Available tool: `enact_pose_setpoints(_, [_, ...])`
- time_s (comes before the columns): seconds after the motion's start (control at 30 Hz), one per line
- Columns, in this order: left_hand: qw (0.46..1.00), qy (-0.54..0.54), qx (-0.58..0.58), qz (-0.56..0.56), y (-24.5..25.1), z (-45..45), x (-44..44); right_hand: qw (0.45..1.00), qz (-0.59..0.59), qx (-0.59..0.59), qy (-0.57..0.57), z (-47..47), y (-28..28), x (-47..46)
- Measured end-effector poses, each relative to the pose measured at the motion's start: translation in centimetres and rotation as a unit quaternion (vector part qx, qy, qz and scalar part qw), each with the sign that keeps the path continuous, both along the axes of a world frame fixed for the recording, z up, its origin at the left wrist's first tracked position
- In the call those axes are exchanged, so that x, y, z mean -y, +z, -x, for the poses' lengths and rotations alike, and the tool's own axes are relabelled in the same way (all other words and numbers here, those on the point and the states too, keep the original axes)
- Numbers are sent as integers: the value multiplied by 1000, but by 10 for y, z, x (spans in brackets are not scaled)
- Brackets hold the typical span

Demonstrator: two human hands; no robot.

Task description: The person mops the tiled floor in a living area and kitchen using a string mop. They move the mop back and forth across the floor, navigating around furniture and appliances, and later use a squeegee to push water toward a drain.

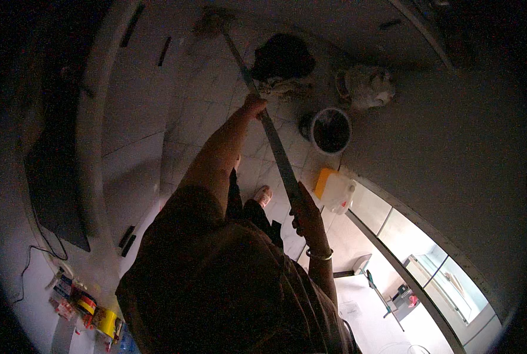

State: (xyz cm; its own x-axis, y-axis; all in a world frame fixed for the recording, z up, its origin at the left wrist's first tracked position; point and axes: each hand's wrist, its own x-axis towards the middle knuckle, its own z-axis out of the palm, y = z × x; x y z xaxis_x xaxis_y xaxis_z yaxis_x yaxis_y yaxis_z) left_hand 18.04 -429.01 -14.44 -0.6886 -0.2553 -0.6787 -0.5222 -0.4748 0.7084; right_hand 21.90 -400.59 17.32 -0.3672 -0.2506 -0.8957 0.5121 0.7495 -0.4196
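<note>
Both my hands grip a long pole [276, 146] that slants across a dim tiled floor [197, 124]. My left hand [255, 106] is wrapped around its middle, with the arm stretched forward. Lower down, near my body, my right hand [306, 214] holds the near end; a light bracelet circles that wrist. At the far end of the pole is a blurred, brownish head [214, 22], too dark to tell whether broom or mop. A dark, rounded bundle [283, 57] rests to the right of the pole, with a pale crumpled heap [285, 86] against its near side.
A round bucket [351, 132] with a pale rim stands right of the pole. Beyond it lies a whitish sack [369, 88]. A translucent plastic jug [339, 194] is beside a doorway into a lit room [361, 305]. Cabinets [132, 110] and a counter with colourful packets [86, 303] line the left.
</note>
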Motion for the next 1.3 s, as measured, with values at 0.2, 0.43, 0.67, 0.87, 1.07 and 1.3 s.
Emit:
enact_pose_setpoints(0.2, [994, -38, 90, -53, 37, -1, -81, 999, -26, -11, -27, -29, 51, -52])
enact_pose_setpoints(0.43, [993, -60, 91, -38, 68, 29, -146, 984, -27, -160, 79, -43, 69, -79])
enact_pose_setpoints(0.67, [996, 3, -58, -75, 86, 9, -101, 998, -21, -57, 27, -22, 81, -45])
enact_pose_setpoints(0.87, [996, -43, 6, -72, 71, 11, -85, 999, -9, -17, -29, -30, 67, -34])
enact_pose_setpoints(1.07, [994, -32, 100, 31, 53, 21, -95, 994, 88, 0, -60, -39, 55, -49])
enact_pose_setpoints(1.3, [991, -93, 97, -19, 43, -31, -127, 999, 29, 14, 24, -54, 67, -87])
